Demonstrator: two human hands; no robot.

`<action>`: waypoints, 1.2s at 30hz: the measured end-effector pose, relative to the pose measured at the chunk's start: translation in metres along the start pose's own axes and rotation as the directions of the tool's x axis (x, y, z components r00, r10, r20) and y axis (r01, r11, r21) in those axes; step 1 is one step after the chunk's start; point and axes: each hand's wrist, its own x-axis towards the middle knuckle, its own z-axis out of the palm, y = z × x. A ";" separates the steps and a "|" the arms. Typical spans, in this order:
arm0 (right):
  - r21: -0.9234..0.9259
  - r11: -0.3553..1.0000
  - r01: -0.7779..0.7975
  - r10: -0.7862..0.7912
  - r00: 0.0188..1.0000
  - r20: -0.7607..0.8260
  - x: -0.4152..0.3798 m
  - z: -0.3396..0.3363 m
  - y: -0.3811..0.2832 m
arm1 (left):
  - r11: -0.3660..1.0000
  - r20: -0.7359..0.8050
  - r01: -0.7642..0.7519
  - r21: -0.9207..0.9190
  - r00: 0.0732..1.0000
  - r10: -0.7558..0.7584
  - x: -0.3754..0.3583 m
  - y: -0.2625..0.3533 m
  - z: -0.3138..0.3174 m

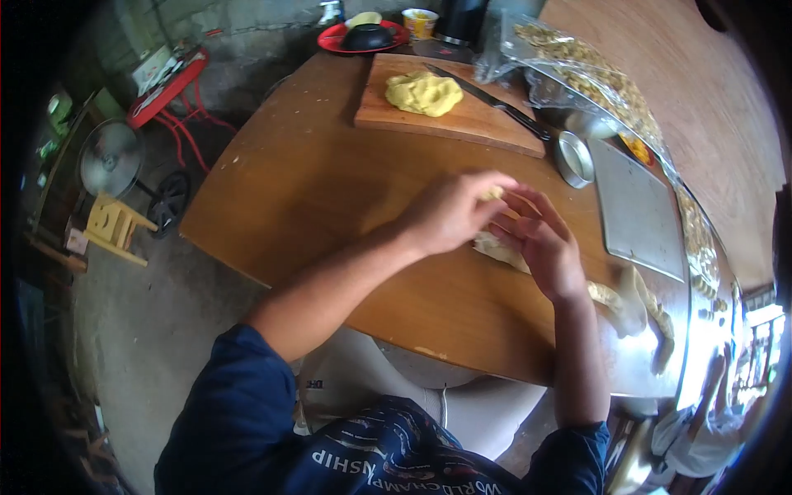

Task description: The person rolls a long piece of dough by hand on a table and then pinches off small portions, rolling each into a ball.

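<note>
Over the middle of the wooden table, my left hand (458, 210) and my right hand (544, 243) meet at the fingertips. A small piece of yellow dough (492, 194) shows between the fingers of my left hand. My right hand's fingers curl in against it, and what they touch is partly hidden. Under the hands lies a pale, flat piece (502, 250) on the table. Farther back, a lump of yellow dough (423, 93) sits on a wooden board (462, 130), with a black-handled knife (495, 103) beside it.
A round metal tin (574, 159) and a grey metal tray (639, 210) stand to the right. Pale dough strips (656, 318) lie near the right edge. Plastic-covered trays (598, 78) fill the back right. A red plate (332, 38) sits at the back; a person (705, 437) is at far right.
</note>
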 end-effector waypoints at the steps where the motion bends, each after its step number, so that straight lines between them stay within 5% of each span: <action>1: -0.270 0.957 0.105 -0.096 0.994 0.047 0.004 -0.010 0.006 | 0.992 0.002 0.063 -0.105 0.998 -0.063 0.001 -0.007 -0.003; 4: -0.767 0.578 0.280 -0.285 0.949 0.133 -0.004 -0.006 0.004 | 0.912 0.057 0.139 -0.386 0.990 -0.127 0.005 -0.026 0.000; 9: -0.885 0.354 0.301 -0.405 0.903 0.144 -0.006 0.004 0.006 | 0.832 0.220 0.218 -0.511 0.968 -0.118 -0.002 -0.003 0.015; 11: -0.827 0.238 0.509 -0.478 0.803 0.356 -0.001 -0.009 0.010 | 0.809 0.254 0.261 -0.526 0.956 -0.144 -0.006 0.003 0.015; 14: -0.890 0.279 0.360 -0.451 0.868 0.209 -0.006 -0.007 0.001 | 0.776 0.287 0.309 -0.549 0.942 -0.171 -0.003 -0.009 0.009; 16: -0.882 0.295 0.368 -0.486 0.852 0.193 -0.004 -0.016 -0.006 | 0.940 0.329 0.242 -0.242 0.931 -0.155 0.000 -0.013 0.005; 18: -0.813 0.536 0.227 -0.381 0.925 0.007 -0.006 -0.024 -0.014 | 0.933 0.349 0.295 -0.207 0.913 -0.211 -0.001 -0.002 0.002; 19: -0.814 0.536 0.223 -0.383 0.924 0.000 -0.006 -0.027 -0.017 | 0.961 0.427 0.273 -0.048 0.875 -0.228 0.000 0.007 -0.002; 20: -0.879 0.412 0.241 -0.496 0.868 0.006 -0.004 -0.032 -0.018 | 0.967 0.497 0.231 0.110 0.830 -0.255 0.000 0.013 -0.003; 21: -0.930 0.280 0.239 -0.599 0.800 0.025 -0.002 -0.037 -0.019 | 0.988 0.455 0.105 0.114 0.879 -0.146 -0.004 0.016 0.003; 22: -0.931 0.280 0.234 -0.603 0.797 0.018 0.003 -0.053 -0.015 | 0.989 0.462 0.101 0.112 0.875 -0.142 -0.005 0.014 0.005; 24: -0.948 0.006 0.318 -0.674 0.702 0.231 0.014 -0.078 -0.008 | 0.934 0.438 -0.186 0.303 0.898 0.037 -0.007 0.003 0.010; 25: -0.949 0.006 0.315 -0.675 0.701 0.229 0.013 -0.083 -0.011 | 0.935 0.441 -0.189 0.301 0.897 0.039 -0.007 0.001 0.012; 27: -0.976 0.207 0.062 -0.482 0.875 -0.047 0.007 -0.089 -0.022 | 0.968 0.443 -0.107 0.229 0.896 -0.006 -0.008 -0.002 0.009; 28: -0.983 0.185 0.017 -0.538 0.838 -0.087 0.004 -0.089 -0.031 | 0.967 0.438 -0.104 0.233 0.899 -0.009 -0.007 0.000 0.006; 30: -0.910 0.413 0.047 -0.566 0.796 -0.215 0.013 -0.122 -0.036 | 0.995 0.571 -0.069 0.068 0.821 0.017 -0.004 0.010 0.000; 32: -0.858 0.504 0.098 -0.631 0.721 -0.288 0.016 -0.145 -0.042 | 0.999 0.575 -0.013 0.049 0.818 -0.017 -0.005 0.015 -0.001; 33: -0.928 0.368 -0.055 -0.618 0.732 -0.288 0.011 -0.149 -0.046 | 0.997 0.559 -0.037 0.067 0.829 -0.007 -0.005 0.011 -0.001; 36: -0.958 0.263 -0.114 -0.684 0.678 -0.268 0.011 -0.171 -0.036 | 0.994 0.495 -0.061 0.095 0.869 0.006 -0.004 0.002 -0.001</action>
